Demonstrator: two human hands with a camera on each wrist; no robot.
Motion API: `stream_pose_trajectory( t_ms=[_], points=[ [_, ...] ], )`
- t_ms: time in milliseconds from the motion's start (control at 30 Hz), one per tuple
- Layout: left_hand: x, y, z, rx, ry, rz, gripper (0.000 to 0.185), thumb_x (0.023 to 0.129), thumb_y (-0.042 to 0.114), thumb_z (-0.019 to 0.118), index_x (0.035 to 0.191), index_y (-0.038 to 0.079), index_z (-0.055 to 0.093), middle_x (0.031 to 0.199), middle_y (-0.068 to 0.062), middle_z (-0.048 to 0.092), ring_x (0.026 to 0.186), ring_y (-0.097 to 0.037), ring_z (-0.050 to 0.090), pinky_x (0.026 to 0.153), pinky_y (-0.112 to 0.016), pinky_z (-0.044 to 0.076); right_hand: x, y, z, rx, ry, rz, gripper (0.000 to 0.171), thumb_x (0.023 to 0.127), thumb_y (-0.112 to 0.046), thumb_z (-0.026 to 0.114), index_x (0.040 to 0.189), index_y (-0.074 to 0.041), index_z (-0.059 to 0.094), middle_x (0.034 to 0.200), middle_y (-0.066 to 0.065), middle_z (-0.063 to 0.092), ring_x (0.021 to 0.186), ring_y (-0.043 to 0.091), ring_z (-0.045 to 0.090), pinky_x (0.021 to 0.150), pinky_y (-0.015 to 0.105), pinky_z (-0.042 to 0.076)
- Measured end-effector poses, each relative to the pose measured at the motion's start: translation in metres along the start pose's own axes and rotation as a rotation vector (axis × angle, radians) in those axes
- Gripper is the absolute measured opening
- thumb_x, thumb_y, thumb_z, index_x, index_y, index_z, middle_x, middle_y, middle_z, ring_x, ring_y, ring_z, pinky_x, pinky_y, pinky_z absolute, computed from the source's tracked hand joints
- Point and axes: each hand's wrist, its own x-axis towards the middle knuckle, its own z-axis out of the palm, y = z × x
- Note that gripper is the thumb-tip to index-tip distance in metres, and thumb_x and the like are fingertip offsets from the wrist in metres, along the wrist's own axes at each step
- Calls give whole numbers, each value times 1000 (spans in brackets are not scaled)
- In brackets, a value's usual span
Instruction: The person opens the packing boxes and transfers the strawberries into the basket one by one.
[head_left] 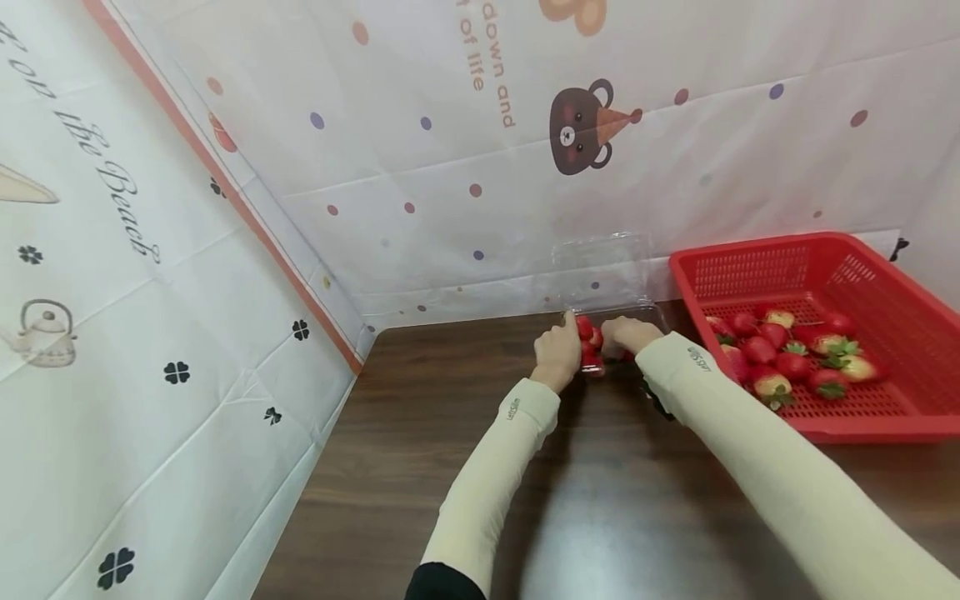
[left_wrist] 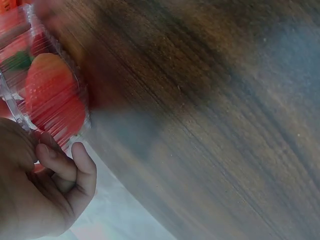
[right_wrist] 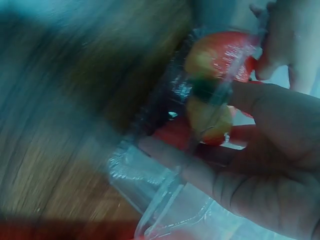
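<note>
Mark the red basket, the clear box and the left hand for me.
Red basket [head_left: 870, 429]: head view, on its near rim.
Clear box [head_left: 602, 271]: head view, on its raised lid.
Left hand [head_left: 557, 352]: head view, on its back.

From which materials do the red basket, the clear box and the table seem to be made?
Basket: probably moulded plastic, semi-gloss; evenly red, with regular slots in its walls.
Box: likely thin, clear, glossy plastic, by its see-through walls and bright glints.
Table: wood or wood-look laminate, slight sheen; streaky brown grain shows, but cannot settle which.
</note>
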Motion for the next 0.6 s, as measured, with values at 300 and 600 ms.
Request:
stream_pose_trajectory(
  t_ms=[300,600],
  points=[
    [0,3,2,6,-30,-18,26,106,19,45,132,19,46,106,-6,77,91,-22,76,71,-37,59,-3,5,-13,92,-107,3,25,86,-16,66,63,-11,61,60,-2,56,59,13,53,61,27,46],
    [3,7,3,86,-29,23,25,105,21,48,130,19,46,104,-3,77,90,-19,76,68,-35,58,-1,19,-29,97,-281,16,25,92,-30,71,85,-9,62,83,3,56,77,18,48,71,31,45]
  ],
)
